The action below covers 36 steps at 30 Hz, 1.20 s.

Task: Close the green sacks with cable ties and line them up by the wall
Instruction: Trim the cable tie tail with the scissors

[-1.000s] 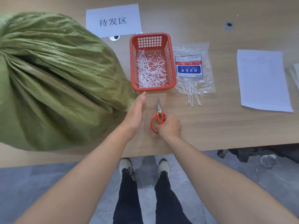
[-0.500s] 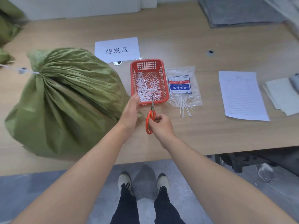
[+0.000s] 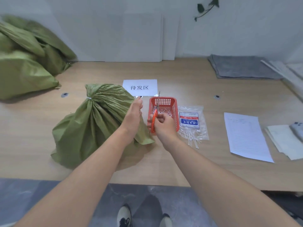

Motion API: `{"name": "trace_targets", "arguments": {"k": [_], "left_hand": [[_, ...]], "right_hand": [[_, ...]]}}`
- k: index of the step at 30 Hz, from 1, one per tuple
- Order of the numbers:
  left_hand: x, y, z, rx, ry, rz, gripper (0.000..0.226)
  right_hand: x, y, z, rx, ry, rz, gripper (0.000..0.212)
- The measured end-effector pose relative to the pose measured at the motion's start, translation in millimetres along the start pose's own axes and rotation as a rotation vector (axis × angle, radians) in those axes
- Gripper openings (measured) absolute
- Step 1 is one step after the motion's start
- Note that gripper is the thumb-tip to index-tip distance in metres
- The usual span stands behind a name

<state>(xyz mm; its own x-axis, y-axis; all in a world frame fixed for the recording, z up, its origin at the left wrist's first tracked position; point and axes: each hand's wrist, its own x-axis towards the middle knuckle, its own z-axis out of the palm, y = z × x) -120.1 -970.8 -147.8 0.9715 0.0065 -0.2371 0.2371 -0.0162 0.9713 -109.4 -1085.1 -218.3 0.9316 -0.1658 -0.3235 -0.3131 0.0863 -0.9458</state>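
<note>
Right hand: fingers curled round the orange handles of a pair of scissors, gripping them. The blades are together and point up and away from the person, crossing in front of the red basket.

Left hand: fingers straight and held together, holding nothing. The hand stands edge-on at the right flank of the green sack. Whether it touches the fabric cannot be told.

The green sack lies on the counter, left of the basket, with its lower right corner just beside the basket's near end. Its neck is gathered and closed by a white cable tie, with a short frill of fabric above the tie.

The red basket holds a loose heap of white cable tie pieces. Just right of it lies a clear packet of cable ties with a blue and white label; several ties spill from its near end onto the counter.

Behind the sack and basket lies a white paper sign with printed characters. At far left more green sacks are piled against the wall. To the right lie a lined sheet of paper and, further back, a folded grey cloth.
</note>
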Motion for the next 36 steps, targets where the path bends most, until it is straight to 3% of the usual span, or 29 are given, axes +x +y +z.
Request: {"name": "trace_targets", "arguments": {"k": [8, 13, 19, 25, 31, 36], "left_hand": [[-8.5, 30.9, -38.8, -0.045, 0.073, 0.089, 0.054], [-13.0, 41.9, -63.1, -0.062, 0.126, 0.127, 0.043], [-12.2, 44.8, -95.8, -0.021, 0.197, 0.137, 0.068], [-8.6, 44.9, -128.6, 0.161, 0.516, 0.306, 0.022], [8.6, 34.4, -162.7, 0.245, 0.759, 0.196, 0.029], [29.4, 24.9, -176.4, 0.239, 0.768, 0.119, 0.036]], "right_hand": [[-13.3, -44.2, 28.9, -0.049, -0.033, -0.156, 0.015], [-18.2, -55.0, 53.4, -0.066, -0.045, -0.199, 0.018], [-20.9, -65.7, 77.3, -0.121, -0.090, -0.251, 0.016], [-16.6, -67.4, 97.3, -0.201, -0.113, -0.301, 0.021], [-10.3, -57.6, 109.2, -0.193, -0.164, -0.301, 0.018], [-2.3, -48.3, 116.8, -0.232, -0.189, -0.311, 0.023]]}}
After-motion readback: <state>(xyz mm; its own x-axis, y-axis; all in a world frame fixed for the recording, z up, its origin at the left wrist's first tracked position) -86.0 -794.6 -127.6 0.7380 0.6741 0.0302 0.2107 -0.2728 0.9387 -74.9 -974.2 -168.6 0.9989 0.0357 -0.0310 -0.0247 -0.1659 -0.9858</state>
